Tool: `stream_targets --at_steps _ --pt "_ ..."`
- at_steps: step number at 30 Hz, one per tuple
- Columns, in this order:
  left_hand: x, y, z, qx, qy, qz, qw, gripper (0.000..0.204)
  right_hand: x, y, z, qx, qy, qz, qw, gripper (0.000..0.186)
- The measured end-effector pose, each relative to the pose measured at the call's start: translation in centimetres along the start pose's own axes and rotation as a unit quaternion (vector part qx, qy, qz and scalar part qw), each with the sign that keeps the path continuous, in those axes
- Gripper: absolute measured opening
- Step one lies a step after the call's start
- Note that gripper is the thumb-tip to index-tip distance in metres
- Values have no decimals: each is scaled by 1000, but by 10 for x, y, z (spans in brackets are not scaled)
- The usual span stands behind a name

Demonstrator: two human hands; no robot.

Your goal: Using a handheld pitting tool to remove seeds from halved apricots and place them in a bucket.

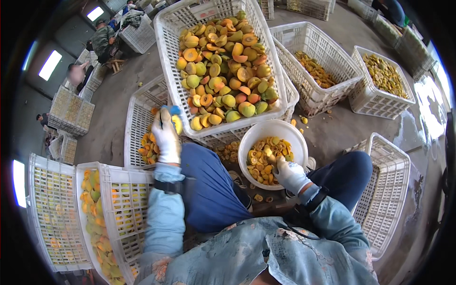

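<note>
My left hand (166, 137), in a white glove, is raised beside the large crate of fruit. Its fingers are closed around a yellow fruit half (177, 124), and a blurred blue thing (175, 110) shows at the fingertips. White-gloved too, my right hand (290, 175) is over the near right rim of a round white bucket (301, 142). Its fingers curl inward, yellowish at the tips; what they hold cannot be made out. Small yellow-brown cut fruit pieces (261, 164) lie in the bucket. Cut peach-like fruit halves (223, 71) fill the large white crate (164, 47) ahead.
Below my left hand stands a crate (135, 111) with orange pieces. Fruit-filled crates (128, 204) are at lower left. Two crates (327, 45) (380, 107) with yellow pieces stand at right, and another crate (387, 209) beside my right knee. Scraps lie on the floor. People (102, 40) sit far left.
</note>
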State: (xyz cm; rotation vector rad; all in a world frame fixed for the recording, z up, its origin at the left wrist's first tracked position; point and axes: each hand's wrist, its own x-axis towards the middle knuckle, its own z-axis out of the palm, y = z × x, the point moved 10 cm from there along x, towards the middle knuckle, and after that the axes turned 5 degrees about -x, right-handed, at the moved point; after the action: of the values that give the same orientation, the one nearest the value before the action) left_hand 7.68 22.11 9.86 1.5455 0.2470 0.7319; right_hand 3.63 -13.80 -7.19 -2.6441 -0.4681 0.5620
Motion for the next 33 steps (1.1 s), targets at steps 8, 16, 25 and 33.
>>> stream_targets --at_steps 8,16,25,33 --pt "-9 25 105 441 -217 211 845 54 0 -4 -14 -1 53 -4 999 25" --pt "-48 -86 180 579 -387 62 714 59 -15 4 -1 41 -30 5 999 31" --pt "-48 -98 149 107 -349 -174 915 61 -11 -18 -11 177 -18 14 984 36" --pt "-128 -62 171 -208 -248 -365 873 73 -18 -58 -55 423 139 -79 892 35"
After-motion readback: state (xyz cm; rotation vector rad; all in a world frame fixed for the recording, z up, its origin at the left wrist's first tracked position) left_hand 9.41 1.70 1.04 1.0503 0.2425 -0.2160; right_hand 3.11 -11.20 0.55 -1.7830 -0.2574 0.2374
